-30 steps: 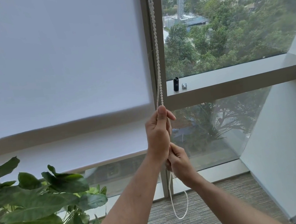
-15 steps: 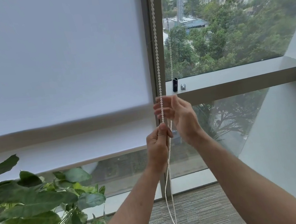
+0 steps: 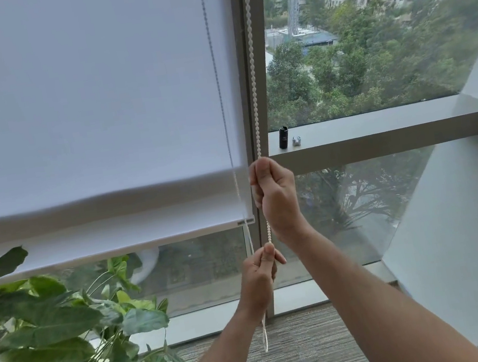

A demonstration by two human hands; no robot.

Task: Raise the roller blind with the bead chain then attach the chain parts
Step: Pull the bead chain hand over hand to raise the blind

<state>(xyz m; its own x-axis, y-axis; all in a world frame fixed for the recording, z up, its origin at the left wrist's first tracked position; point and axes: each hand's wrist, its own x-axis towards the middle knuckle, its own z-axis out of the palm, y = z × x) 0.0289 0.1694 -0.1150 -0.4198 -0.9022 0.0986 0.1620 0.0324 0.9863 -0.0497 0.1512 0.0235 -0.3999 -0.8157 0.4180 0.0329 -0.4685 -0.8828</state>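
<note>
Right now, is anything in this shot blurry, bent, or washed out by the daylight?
Head view: wide-angle lens bends the window frame and ledge; daylight glows evenly through the roller blind, no harsh glare; bead chain, right hand and left hand look sharp; plant leaves slightly soft at the edge.

Left hand [image 3: 259,277]: bare, no ring or glove seen.
Right hand [image 3: 276,195]: bare, no ring or glove seen.
Wrists: no watch, no band.
Forearms: uncovered to the frame edge; no sleeve in view.
Fingers [image 3: 261,174]: nails short, unpainted.
</note>
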